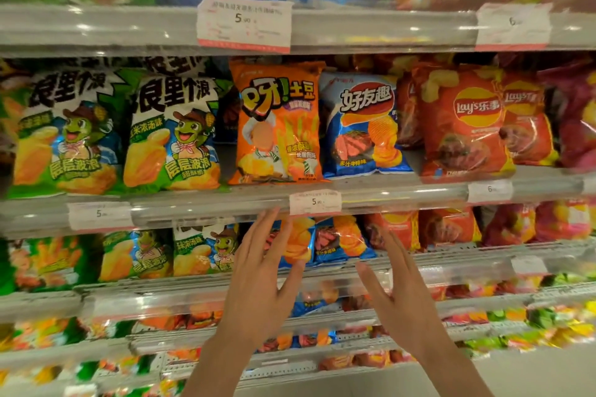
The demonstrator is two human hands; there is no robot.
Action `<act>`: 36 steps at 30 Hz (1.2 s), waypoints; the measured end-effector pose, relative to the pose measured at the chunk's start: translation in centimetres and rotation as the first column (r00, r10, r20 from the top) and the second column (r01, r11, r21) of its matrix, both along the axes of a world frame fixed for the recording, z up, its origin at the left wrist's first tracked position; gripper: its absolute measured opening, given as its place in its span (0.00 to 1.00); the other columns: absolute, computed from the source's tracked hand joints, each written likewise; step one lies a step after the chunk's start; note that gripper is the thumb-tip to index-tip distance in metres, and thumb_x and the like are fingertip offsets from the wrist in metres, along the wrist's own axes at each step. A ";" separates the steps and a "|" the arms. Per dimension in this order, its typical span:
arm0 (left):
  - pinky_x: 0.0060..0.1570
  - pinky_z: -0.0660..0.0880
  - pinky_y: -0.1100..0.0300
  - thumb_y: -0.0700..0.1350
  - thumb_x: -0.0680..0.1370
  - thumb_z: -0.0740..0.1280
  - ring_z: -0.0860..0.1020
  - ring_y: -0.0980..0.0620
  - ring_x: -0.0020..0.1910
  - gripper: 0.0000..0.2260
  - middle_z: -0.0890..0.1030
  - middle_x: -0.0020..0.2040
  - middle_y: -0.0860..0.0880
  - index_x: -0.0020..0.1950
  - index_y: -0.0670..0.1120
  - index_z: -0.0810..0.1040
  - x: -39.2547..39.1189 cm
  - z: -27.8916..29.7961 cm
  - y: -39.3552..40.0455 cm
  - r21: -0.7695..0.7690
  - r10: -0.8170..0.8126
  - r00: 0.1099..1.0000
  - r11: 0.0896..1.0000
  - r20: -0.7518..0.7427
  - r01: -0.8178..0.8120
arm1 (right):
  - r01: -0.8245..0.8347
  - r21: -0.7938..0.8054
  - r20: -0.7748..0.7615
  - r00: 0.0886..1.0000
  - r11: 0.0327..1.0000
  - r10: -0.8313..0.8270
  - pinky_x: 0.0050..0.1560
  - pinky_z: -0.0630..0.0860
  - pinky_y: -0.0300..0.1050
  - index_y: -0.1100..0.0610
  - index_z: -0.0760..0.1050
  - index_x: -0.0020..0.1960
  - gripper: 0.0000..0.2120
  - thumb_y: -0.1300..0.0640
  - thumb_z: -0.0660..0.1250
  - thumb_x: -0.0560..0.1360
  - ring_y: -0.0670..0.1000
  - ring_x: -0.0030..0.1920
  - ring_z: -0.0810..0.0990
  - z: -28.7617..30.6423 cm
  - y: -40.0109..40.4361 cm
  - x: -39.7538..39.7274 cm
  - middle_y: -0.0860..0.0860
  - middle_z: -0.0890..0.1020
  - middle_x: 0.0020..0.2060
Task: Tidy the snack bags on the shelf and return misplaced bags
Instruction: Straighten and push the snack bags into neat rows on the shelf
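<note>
An orange snack bag [278, 126] stands upright on the middle shelf [225, 206], between two green bags [175, 135] and a blue bag [362, 129]. Red bags [464, 119] fill the right side. My left hand [261, 280] is raised below that shelf, fingers spread, its fingertips near the shelf's clear front rail. My right hand [400, 293] hangs open beside it, a little lower. Both hands hold nothing and float in front of the blue bags [325, 242] on the shelf beneath.
White price tags [314, 202] clip to the shelf rails. An upper shelf [96, 26] carries more green, blue and red bags. Lower shelves [161, 296] hold several rows of mixed snack bags. Pale floor [532, 374] shows at the bottom right.
</note>
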State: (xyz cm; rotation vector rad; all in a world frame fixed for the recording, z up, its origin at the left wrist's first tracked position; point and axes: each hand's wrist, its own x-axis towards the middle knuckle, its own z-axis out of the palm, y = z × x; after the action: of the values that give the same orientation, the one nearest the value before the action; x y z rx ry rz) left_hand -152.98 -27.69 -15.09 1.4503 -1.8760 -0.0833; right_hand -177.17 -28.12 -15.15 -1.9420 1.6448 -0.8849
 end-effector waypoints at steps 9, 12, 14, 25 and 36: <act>0.77 0.63 0.53 0.63 0.82 0.56 0.59 0.61 0.78 0.24 0.60 0.78 0.62 0.79 0.61 0.61 -2.1 2.1 1.4 0.090 0.191 0.961 0.980 -0.202 -0.175 | -0.059 0.085 0.087 0.995 0.995 0.052 0.73 0.69 0.55 0.38 0.49 0.81 0.39 0.29 0.56 0.74 0.50 0.75 0.67 1.6 -1.7 -2.6 0.40 0.60 0.79; 0.71 0.68 0.58 0.60 0.82 0.60 0.66 0.60 0.72 0.22 0.66 0.72 0.60 0.76 0.58 0.66 -2.1 4.1 1.0 0.038 0.210 0.949 0.978 -0.236 -0.207 | -0.043 0.009 0.116 0.992 0.999 0.042 0.72 0.69 0.54 0.39 0.53 0.80 0.36 0.32 0.58 0.76 0.48 0.74 0.67 3.2 -2.2 -3.4 0.41 0.64 0.77; 0.68 0.69 0.58 0.57 0.83 0.62 0.69 0.59 0.70 0.22 0.68 0.72 0.56 0.76 0.54 0.68 -1.6 5.5 0.2 -0.005 0.236 0.945 0.970 -0.225 -0.243 | -0.025 -0.062 0.114 0.993 0.998 0.032 0.70 0.72 0.53 0.42 0.58 0.79 0.34 0.33 0.59 0.76 0.48 0.72 0.70 4.6 -2.6 -3.5 0.40 0.68 0.72; 0.72 0.62 0.54 0.53 0.83 0.65 0.63 0.46 0.77 0.29 0.63 0.77 0.44 0.81 0.50 0.59 0.9 13.3 -6.6 0.101 0.311 0.919 0.950 -0.243 -0.295 | -0.173 -0.363 -0.040 0.985 0.915 0.170 0.62 0.73 0.46 0.54 0.69 0.73 0.26 0.41 0.62 0.80 0.51 0.63 0.76 11.8 -8.9 3.3 0.50 0.77 0.64; 0.64 0.70 0.58 0.54 0.82 0.65 0.73 0.54 0.68 0.32 0.72 0.73 0.54 0.83 0.52 0.53 1.7 14.0 -9.1 0.282 0.245 0.872 0.951 -0.424 -0.130 | -0.233 -0.101 0.092 0.966 0.967 0.242 0.65 0.75 0.56 0.52 0.51 0.82 0.38 0.41 0.63 0.80 0.57 0.69 0.75 12.1 -13.1 8.4 0.53 0.74 0.72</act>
State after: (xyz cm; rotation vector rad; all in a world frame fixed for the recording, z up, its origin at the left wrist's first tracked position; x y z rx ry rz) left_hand -151.23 -36.75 -1.10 1.6065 -1.3664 -0.5334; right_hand -168.79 -41.25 -3.01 -2.0631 1.3004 -0.9596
